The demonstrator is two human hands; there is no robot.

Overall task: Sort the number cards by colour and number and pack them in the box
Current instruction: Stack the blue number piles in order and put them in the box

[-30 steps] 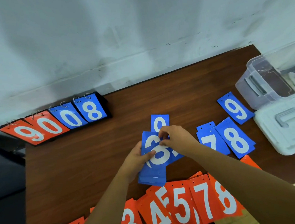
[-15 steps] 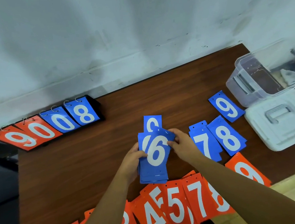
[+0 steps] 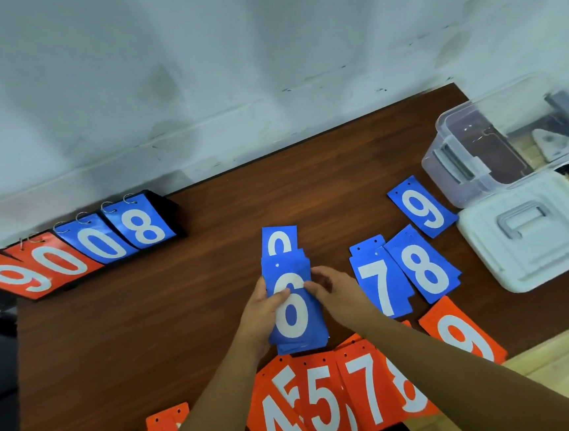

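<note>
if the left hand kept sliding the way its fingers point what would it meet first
The left hand points right across the blue 6 stack, so it would likely first meet the right hand gripping the stack's other edge.

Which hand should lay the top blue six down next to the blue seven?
Right, probably. The right hand pinches the blue six's edge nearest the blue seven; the left hand supports the stack.

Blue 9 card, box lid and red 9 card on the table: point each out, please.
blue 9 card (image 3: 423,210), head view, on its white digit.
box lid (image 3: 532,233), head view, beside its recessed handle.
red 9 card (image 3: 460,335), head view, on the digit's loop.
</note>
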